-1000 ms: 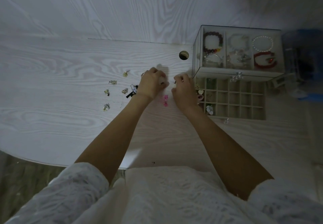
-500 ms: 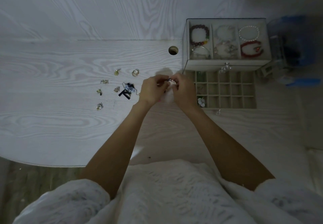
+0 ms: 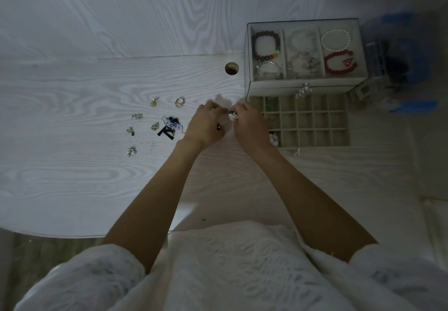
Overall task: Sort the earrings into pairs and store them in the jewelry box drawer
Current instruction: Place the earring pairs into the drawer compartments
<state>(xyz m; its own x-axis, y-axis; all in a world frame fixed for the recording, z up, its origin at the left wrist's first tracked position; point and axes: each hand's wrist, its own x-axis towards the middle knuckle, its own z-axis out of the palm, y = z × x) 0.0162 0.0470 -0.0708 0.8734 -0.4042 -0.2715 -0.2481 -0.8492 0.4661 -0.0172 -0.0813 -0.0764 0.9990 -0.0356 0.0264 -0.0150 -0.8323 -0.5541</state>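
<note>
My left hand and my right hand are close together above the white table, just left of the open jewelry box drawer. My right fingers pinch a small dark earring. My left fingers close on another small earring with a dark red bit. Several loose earrings lie scattered to the left, among them a black-and-white dangling one and a ring-shaped one. A white flower earring sits in a front-left drawer cell.
The jewelry box has a clear top showing bracelets in three sections. A round cable hole is in the table behind my hands. Blurred blue objects stand right of the box. The table's curved front edge runs at lower left.
My hands came together from being apart, lifting small earrings off the table; the pink earrings seen between them earlier are no longer visible. The view shifted slightly.
</note>
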